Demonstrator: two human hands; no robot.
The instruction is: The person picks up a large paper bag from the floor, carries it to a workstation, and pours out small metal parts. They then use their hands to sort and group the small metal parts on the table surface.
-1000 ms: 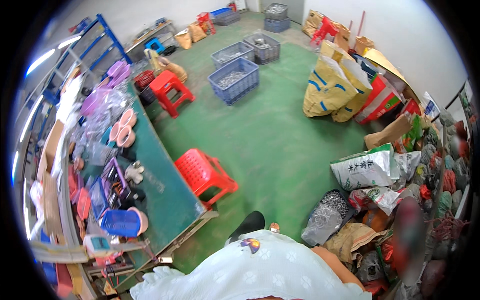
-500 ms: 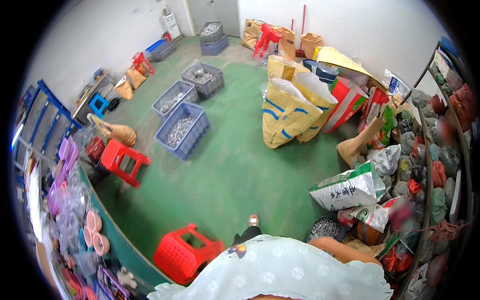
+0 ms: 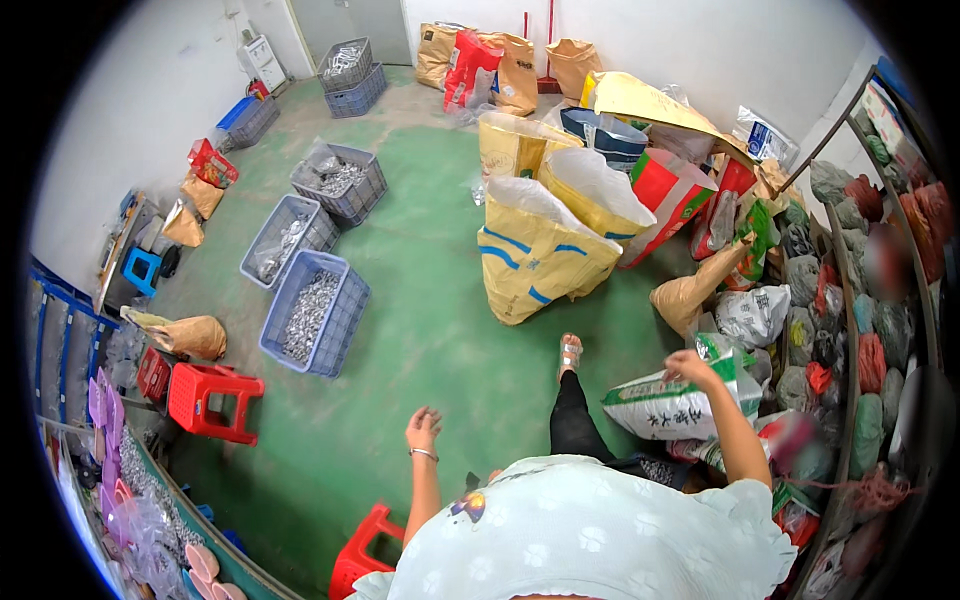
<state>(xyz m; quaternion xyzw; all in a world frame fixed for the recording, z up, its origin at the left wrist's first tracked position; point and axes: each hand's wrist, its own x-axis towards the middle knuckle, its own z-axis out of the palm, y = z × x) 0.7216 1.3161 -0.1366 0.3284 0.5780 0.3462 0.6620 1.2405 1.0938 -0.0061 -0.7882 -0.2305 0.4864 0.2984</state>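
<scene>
My left hand (image 3: 424, 430), with a bracelet at the wrist, hangs over the green floor (image 3: 455, 340). Its fingers are loosely bent and hold nothing. Out to the right, my right hand (image 3: 688, 368) is raised in front of a white and green sack (image 3: 650, 408); whether it touches the sack I cannot tell. The right fingers are slack and slightly apart, with nothing visible in them. One sandaled foot (image 3: 570, 352) is stretched forward on the floor. Beyond it stand open yellow bags (image 3: 545, 255) with blue stripes.
Blue and grey crates (image 3: 318, 312) of small metal parts stand to the left. A red stool (image 3: 215, 400) is at the left bench, another red stool (image 3: 365, 550) close to my left arm. Shelves (image 3: 850, 300) packed with bagged goods line the right side. Paper sacks (image 3: 515, 75) lean on the far wall.
Both my hands have come into view, arms out to the sides. My foot has stepped forward, and the view has shifted ahead and turned a little to the right.
</scene>
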